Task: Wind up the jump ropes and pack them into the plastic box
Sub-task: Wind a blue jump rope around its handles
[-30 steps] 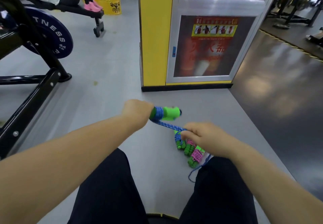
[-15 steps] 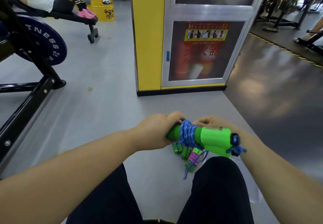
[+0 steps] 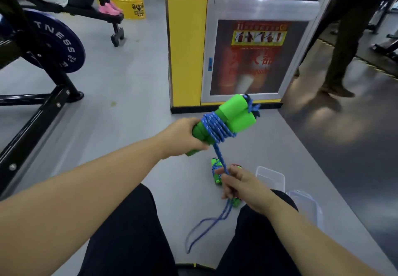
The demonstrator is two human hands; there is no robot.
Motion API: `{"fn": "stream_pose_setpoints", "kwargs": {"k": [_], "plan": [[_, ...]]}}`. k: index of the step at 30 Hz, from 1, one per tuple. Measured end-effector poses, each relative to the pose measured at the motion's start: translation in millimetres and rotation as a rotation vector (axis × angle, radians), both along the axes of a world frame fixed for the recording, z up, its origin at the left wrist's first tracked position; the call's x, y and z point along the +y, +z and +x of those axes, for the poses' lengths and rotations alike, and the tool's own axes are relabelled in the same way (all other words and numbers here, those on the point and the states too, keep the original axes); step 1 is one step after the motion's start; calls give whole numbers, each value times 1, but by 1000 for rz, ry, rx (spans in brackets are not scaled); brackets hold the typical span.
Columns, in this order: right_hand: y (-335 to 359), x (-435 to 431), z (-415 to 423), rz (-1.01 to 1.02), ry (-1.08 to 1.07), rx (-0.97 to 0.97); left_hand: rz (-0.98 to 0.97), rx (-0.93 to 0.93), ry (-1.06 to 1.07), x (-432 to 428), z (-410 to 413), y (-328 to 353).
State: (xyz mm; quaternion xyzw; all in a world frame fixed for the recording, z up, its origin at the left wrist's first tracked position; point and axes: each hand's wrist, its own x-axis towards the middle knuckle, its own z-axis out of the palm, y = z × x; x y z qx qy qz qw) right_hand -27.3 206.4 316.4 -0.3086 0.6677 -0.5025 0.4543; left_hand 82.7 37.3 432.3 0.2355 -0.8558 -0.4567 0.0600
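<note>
Left hand [image 3: 183,136] grips paired handles [image 3: 228,118], now raised; right hand [image 3: 243,184] has dropped away, pinching rope [image 3: 217,129] taut. Short tail left; box [image 3: 270,177] waits.

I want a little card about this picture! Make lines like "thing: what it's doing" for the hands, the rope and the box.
left hand: grips the two bright green foam handles, held side by side
right hand: pinches the blue braided rope, pulling it down from the handles
rope wound: several turns around the handles' middle
rope left over: loose loop on the grey floor between the knees
clear plastic box: open, on the floor right of the right hand
other ropes: green-handled bundle on the floor, partly hidden behind the right hand
</note>
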Motion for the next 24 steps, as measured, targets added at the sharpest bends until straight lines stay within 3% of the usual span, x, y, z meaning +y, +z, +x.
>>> {"fn": "stream_pose_setpoints", "kwargs": {"k": [5, 12, 16, 20, 24], "plan": [[-17, 8, -9, 49, -159, 360, 354, -60, 168, -30, 8, -1], [-8, 18, -34, 105, -160, 426, 635, -32, 30, -31, 21, -1], [-10, 29, -50, 156, -172, 363, 714, -1, -48, -19, 21, -2], [7, 36, -53, 210, -88, 450, 633, 8, 59, -28, 18, -9], [44, 36, -41, 267, 141, 773, 377, -47, 280, -42, 15, -25]]}}
